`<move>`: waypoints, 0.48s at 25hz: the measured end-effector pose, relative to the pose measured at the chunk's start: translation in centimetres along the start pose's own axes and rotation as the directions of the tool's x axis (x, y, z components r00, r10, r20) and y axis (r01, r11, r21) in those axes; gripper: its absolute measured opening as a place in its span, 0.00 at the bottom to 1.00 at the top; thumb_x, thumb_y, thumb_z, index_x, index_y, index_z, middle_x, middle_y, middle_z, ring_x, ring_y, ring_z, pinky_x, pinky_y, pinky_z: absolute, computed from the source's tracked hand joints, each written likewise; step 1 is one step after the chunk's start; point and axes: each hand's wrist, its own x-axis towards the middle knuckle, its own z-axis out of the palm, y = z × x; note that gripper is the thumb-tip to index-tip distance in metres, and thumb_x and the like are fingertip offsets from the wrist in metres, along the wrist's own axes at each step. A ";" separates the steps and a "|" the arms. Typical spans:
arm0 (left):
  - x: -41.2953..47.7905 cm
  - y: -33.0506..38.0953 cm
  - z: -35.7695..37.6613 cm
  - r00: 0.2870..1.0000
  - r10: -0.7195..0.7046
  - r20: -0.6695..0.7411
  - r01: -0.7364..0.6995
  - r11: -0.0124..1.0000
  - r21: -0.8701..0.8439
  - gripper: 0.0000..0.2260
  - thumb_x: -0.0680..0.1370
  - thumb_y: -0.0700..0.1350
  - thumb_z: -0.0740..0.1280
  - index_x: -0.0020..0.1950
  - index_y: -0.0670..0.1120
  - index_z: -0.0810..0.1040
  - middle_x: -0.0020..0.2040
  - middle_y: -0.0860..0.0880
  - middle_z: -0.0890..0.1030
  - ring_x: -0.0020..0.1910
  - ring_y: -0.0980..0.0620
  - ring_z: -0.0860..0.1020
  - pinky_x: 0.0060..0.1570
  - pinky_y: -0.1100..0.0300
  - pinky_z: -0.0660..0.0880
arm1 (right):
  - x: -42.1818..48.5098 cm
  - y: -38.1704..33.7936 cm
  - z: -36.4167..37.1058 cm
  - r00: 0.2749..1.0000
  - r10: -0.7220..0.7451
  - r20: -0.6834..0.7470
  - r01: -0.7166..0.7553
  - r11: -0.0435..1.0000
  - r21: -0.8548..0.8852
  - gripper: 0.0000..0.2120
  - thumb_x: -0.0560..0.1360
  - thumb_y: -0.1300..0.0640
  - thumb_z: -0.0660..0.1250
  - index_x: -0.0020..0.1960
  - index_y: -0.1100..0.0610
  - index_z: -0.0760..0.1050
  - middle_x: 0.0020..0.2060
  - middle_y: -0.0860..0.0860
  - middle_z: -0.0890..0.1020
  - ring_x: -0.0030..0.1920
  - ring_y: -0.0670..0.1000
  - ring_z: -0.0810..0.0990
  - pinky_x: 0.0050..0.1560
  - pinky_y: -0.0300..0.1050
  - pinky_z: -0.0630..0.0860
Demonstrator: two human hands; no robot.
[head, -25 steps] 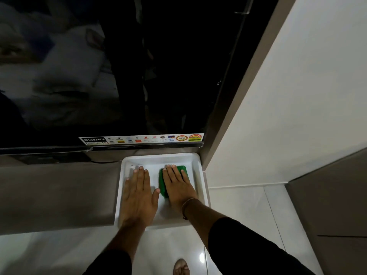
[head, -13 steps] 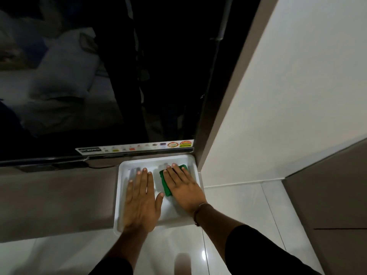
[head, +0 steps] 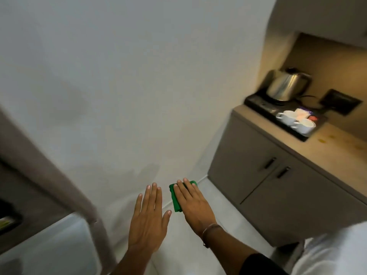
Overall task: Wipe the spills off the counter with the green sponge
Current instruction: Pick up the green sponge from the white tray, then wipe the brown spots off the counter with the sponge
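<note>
The green sponge is under my right hand, which holds it flat, palm down, in the air in front of the white wall. My left hand floats beside it with fingers spread and nothing in it. Off to the right is the beige counter, lit from above. Small yellowish spill spots show on its top, just right of the black tray. Both hands are well left of and below the counter.
On the counter a black tray carries a steel kettle and two white cups. Grey cabinet doors with dark handles stand under it. The white tray lies at lower left beside a brown wall edge.
The view has swung right from the TV and white tray to the wall and counter. Both hands have lifted off the white tray, the right one carrying the green sponge with it.
</note>
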 end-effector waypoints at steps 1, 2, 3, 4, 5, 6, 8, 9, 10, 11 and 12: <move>1.8 2.7 0.4 0.999 0.046 -0.002 -0.046 0.999 0.014 0.41 0.79 0.67 0.28 0.83 0.41 0.48 0.85 0.39 0.51 0.83 0.39 0.50 0.81 0.38 0.54 | -1.1 3.2 -0.6 0.999 0.052 -0.010 -0.052 0.999 -0.014 0.40 0.72 0.67 0.74 0.80 0.61 0.61 0.78 0.59 0.68 0.79 0.63 0.63 0.78 0.59 0.54; 3.8 6.0 0.9 0.995 0.096 -0.002 -0.096 0.995 0.017 0.41 0.80 0.67 0.29 0.83 0.41 0.49 0.84 0.39 0.52 0.83 0.38 0.52 0.81 0.37 0.56 | -2.6 7.0 -1.3 0.994 0.108 -0.024 -0.109 0.994 -0.032 0.40 0.73 0.68 0.73 0.80 0.61 0.60 0.79 0.59 0.67 0.80 0.63 0.61 0.78 0.60 0.53; 5.7 9.3 1.5 0.990 0.139 -0.003 -0.139 0.990 0.006 0.41 0.81 0.67 0.31 0.83 0.41 0.53 0.84 0.38 0.56 0.82 0.37 0.55 0.80 0.37 0.59 | -4.1 10.7 -2.0 0.986 0.165 -0.031 -0.166 0.985 -0.044 0.39 0.75 0.69 0.70 0.81 0.61 0.57 0.80 0.59 0.64 0.81 0.62 0.58 0.79 0.60 0.52; 7.6 12.7 2.1 0.984 0.180 -0.011 -0.180 0.984 -0.010 0.41 0.81 0.67 0.33 0.82 0.40 0.57 0.83 0.38 0.60 0.81 0.37 0.59 0.79 0.36 0.60 | -5.6 14.4 -2.7 0.974 0.223 -0.031 -0.224 0.974 -0.044 0.39 0.76 0.70 0.67 0.82 0.60 0.54 0.81 0.59 0.61 0.82 0.62 0.55 0.80 0.61 0.52; 9.5 16.2 2.9 0.975 0.222 -0.017 -0.222 0.975 -0.022 0.41 0.82 0.67 0.34 0.82 0.40 0.59 0.82 0.38 0.62 0.81 0.36 0.60 0.79 0.37 0.60 | -7.1 18.1 -3.7 0.960 0.278 -0.024 -0.279 0.959 -0.045 0.39 0.77 0.71 0.65 0.83 0.60 0.52 0.82 0.58 0.59 0.82 0.62 0.52 0.81 0.61 0.52; 11.4 19.7 3.7 0.964 0.265 -0.026 -0.266 0.964 -0.022 0.40 0.82 0.67 0.36 0.82 0.41 0.59 0.82 0.39 0.62 0.81 0.37 0.60 0.80 0.38 0.56 | -8.5 21.6 -4.6 0.943 0.331 -0.022 -0.332 0.942 -0.044 0.40 0.77 0.71 0.65 0.83 0.59 0.51 0.83 0.58 0.58 0.83 0.61 0.50 0.81 0.61 0.53; 15.1 26.9 5.5 0.933 0.358 -0.047 -0.359 0.933 -0.011 0.37 0.82 0.66 0.40 0.83 0.42 0.55 0.84 0.40 0.58 0.83 0.39 0.54 0.81 0.43 0.42 | -11.4 28.0 -6.6 0.905 0.423 -0.033 -0.424 0.904 -0.059 0.40 0.77 0.69 0.66 0.83 0.59 0.50 0.83 0.58 0.57 0.83 0.61 0.50 0.81 0.61 0.53; 16.7 30.0 6.2 0.914 0.402 -0.062 -0.403 0.915 -0.008 0.36 0.83 0.65 0.43 0.84 0.43 0.53 0.84 0.41 0.56 0.83 0.40 0.51 0.79 0.44 0.39 | -12.6 30.7 -7.5 0.892 0.450 -0.041 -0.452 0.889 -0.069 0.40 0.78 0.69 0.66 0.83 0.59 0.50 0.83 0.58 0.56 0.83 0.61 0.49 0.81 0.61 0.51; 18.1 32.8 6.8 0.893 0.446 -0.067 -0.447 0.895 -0.004 0.35 0.83 0.63 0.47 0.84 0.42 0.53 0.85 0.41 0.55 0.83 0.41 0.50 0.79 0.44 0.40 | -13.8 33.1 -8.3 0.880 0.474 -0.033 -0.475 0.877 -0.074 0.40 0.78 0.69 0.65 0.83 0.59 0.49 0.83 0.58 0.55 0.83 0.61 0.49 0.82 0.60 0.50; 19.5 36.0 7.4 0.869 0.492 -0.056 -0.493 0.870 -0.002 0.34 0.84 0.62 0.48 0.84 0.42 0.53 0.85 0.41 0.53 0.84 0.41 0.49 0.79 0.43 0.42 | -15.3 35.7 -9.2 0.860 0.510 -0.019 -0.510 0.857 -0.078 0.40 0.78 0.69 0.65 0.83 0.59 0.49 0.83 0.58 0.55 0.83 0.60 0.48 0.82 0.60 0.49; 20.8 39.0 7.9 0.844 0.534 -0.048 -0.534 0.845 0.001 0.34 0.84 0.61 0.49 0.84 0.42 0.52 0.85 0.41 0.52 0.84 0.41 0.49 0.79 0.42 0.44 | -16.7 38.2 -10.0 0.833 0.552 -0.017 -0.552 0.830 -0.087 0.40 0.78 0.69 0.66 0.83 0.59 0.50 0.83 0.58 0.56 0.83 0.61 0.50 0.82 0.60 0.50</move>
